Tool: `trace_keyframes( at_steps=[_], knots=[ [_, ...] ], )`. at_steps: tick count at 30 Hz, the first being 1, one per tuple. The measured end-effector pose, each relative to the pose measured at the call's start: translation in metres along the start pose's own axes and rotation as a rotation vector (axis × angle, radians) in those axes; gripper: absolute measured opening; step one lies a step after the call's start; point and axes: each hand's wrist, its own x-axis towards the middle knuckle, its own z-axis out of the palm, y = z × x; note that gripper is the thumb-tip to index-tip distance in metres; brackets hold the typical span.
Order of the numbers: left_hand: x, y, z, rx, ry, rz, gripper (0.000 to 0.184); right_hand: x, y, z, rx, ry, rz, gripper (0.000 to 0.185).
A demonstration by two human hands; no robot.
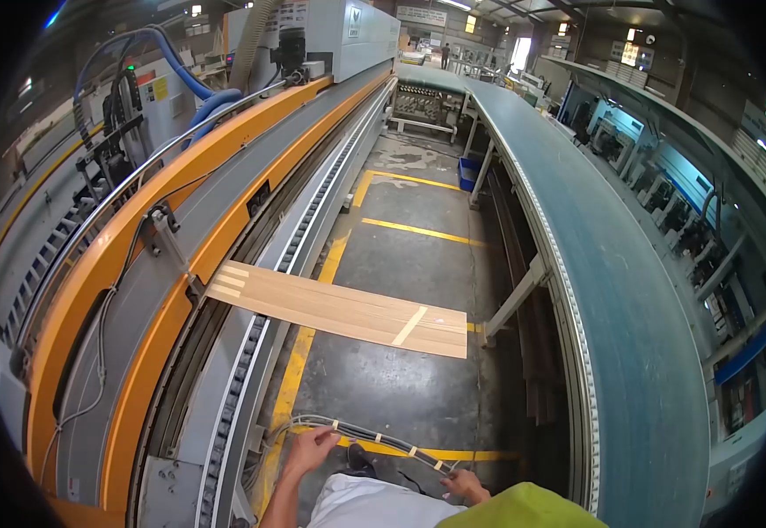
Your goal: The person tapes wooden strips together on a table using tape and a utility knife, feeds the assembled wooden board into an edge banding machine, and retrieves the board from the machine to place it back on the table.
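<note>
Cable [393,443] runs between left hand [313,447] and right hand [466,486]. Ahead of both hands, a board [339,304] lies across the roller track [235,396], overhanging the floor [392,387]. Machine [124,343] stands left of the hands; belt conveyor [612,264], right.

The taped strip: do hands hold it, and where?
Can't tell: the left hand is near the leftmost tape, right hand near the right end of the strip.

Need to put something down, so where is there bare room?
The green belt on the right looks bare along its top. Bare floor also shows between the wood board and the taped cables, right of the yellow line. Crowded: by those cables, left hand and right hand.
</note>
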Motion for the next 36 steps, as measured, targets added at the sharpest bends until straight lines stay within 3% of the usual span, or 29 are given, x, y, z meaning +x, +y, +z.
trace_keyframes(
  at_steps=[3, 5, 6, 9, 10, 13, 16, 18, 20, 21, 22, 24, 25, 26, 27, 29, 33, 36],
  knots=[
    [0.039, 0.051, -0.02, -0.141, 0.067, 0.163, 0.032, 0.006, 0.037, -0.007, 0.084, 0.127, 0.19, 0.046],
    [0.055, 0.1, -0.039, -0.2, 0.097, 0.18, 0.03, 0.012, 0.066, 0.005, 0.294, 0.46, 0.224, 0.038],
    [0.067, 0.109, -0.042, -0.188, 0.085, 0.174, 0.03, 0.01, 0.067, 0.006, 0.307, 0.452, 0.236, 0.038],
    [0.095, 0.134, -0.049, -0.193, 0.135, 0.257, 0.03, 0.008, 0.076, 0.029, 0.95, 0.347, 0.464, 0.03],
    [0.1, 0.142, -0.049, -0.179, 0.115, 0.249, 0.03, 0.003, 0.075, 0.043, 0.966, 0.34, 0.483, 0.03],
    [0.11, 0.156, -0.043, -0.248, 0.057, 0.305, 0.028, -0.01, 0.069, 0.071, 0.376, 0.34, 0.525, 0.036],
    [0.114, 0.168, -0.037, -0.207, 0.031, 0.326, 0.028, -0.004, 0.06, 0.078, 0.371, 0.292, 0.512, 0.037],
    [0.112, 0.19, -0.042, -0.342, 0.0, 0.309, 0.027, 0.005, 0.053, 0.08, 0.357, 0.254, 0.489, 0.037],
    [0.111, 0.237, -0.066, -0.284, 0.098, 0.369, 0.028, 0.024, 0.049, 0.07, 0.335, 0.226, 0.457, 0.038],
    [0.118, 0.26, -0.082, -0.282, 0.184, 0.526, 0.034, 0.034, 0.054, 0.061, 0.311, 0.213, 0.439, 0.038],
    [0.127, 0.29, -0.097, -0.294, 0.266, 0.815, 0.051, 0.044, 0.063, 0.049, 0.277, 0.196, 0.418, 0.038],
    [0.128, 0.378, -0.103, -0.154, 0.607, 1.122, 0.091, 0.074, 0.078, 0.019, 0.205, 0.164, 0.361, 0.039],
    [0.132, 0.407, -0.116, 0.088, 0.573, 1.331, 0.092, 0.096, 0.084, 0.002, 0.172, 0.156, 0.329, 0.039],
    [0.136, 0.443, -0.132, 0.214, 0.393, 1.512, 0.094, 0.119, 0.091, -0.016, 0.143, 0.154, 0.3, 0.04],
    [0.144, 0.449, -0.125, 0.218, 0.408, 1.506, 0.094, 0.142, 0.094, -0.038, -0.028, 0.243, -0.012, 0.036],
    [0.156, 0.444, -0.143, 0.238, 0.423, 1.528, 0.093, 0.18, 0.076, -0.099, 0.72, 0.15, 0.399, 0.029],
    [0.195, 0.497, -0.104, 0.288, 0.414, 1.574, 0.092, 0.254, 0.082, -0.173, 1.198, 0.27, 0.294, 0.022],
    [0.22, 0.525, -0.083, 0.315, 0.419, 1.589, 0.09, 0.267, 0.073, -0.232, 1.175, 0.229, 0.289, 0.02]
  ],
)
